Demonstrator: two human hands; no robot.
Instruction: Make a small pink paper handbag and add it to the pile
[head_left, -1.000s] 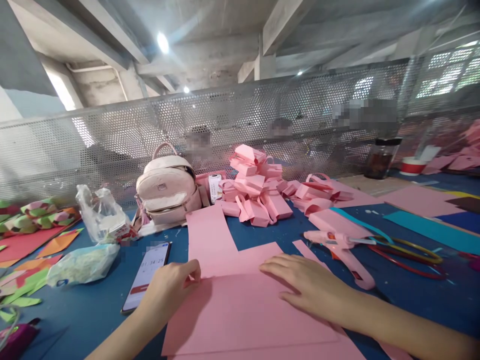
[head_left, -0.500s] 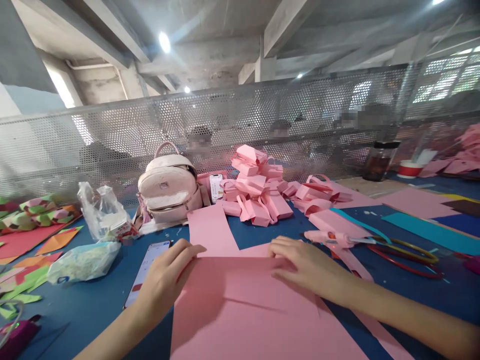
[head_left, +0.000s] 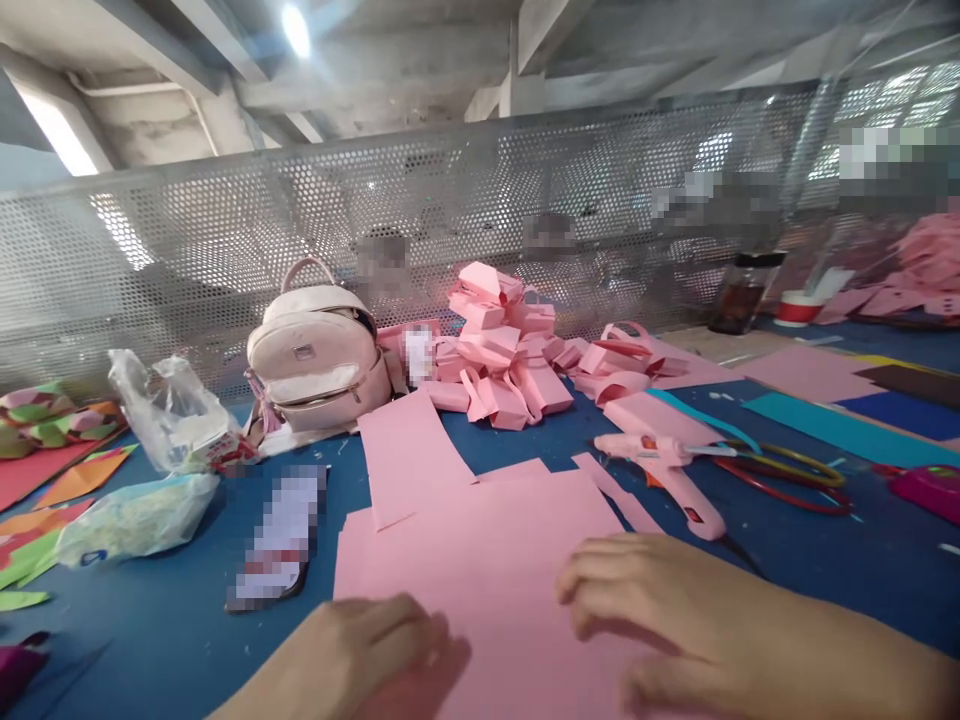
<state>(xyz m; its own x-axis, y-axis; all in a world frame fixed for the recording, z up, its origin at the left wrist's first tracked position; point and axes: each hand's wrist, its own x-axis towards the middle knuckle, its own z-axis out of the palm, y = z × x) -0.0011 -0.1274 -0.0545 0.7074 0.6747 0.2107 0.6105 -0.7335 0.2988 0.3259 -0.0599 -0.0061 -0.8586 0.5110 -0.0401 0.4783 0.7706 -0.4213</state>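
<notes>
A large pink paper sheet (head_left: 480, 545) lies flat on the blue table (head_left: 165, 620) in front of me. My left hand (head_left: 367, 650) rests on its near left part with fingers curled. My right hand (head_left: 660, 610) lies on its near right part, fingers bent down onto the paper. A narrower pink sheet (head_left: 409, 450) lies partly over the far edge of the big one. Whether either hand pinches the paper I cannot tell.
A pink glue gun (head_left: 667, 470) lies to the right, a phone (head_left: 281, 540) to the left. Behind are a pink backpack (head_left: 315, 360), a pile of folded pink paper pieces (head_left: 502, 360), plastic bags (head_left: 142, 515) and coloured sheets (head_left: 847, 430). A perforated metal screen (head_left: 225, 240) bounds the table.
Both hands have drawn back toward me from the sheet's far edge to its near part. The sheet now lies flat and unfolded. The camera has tilted down slightly.
</notes>
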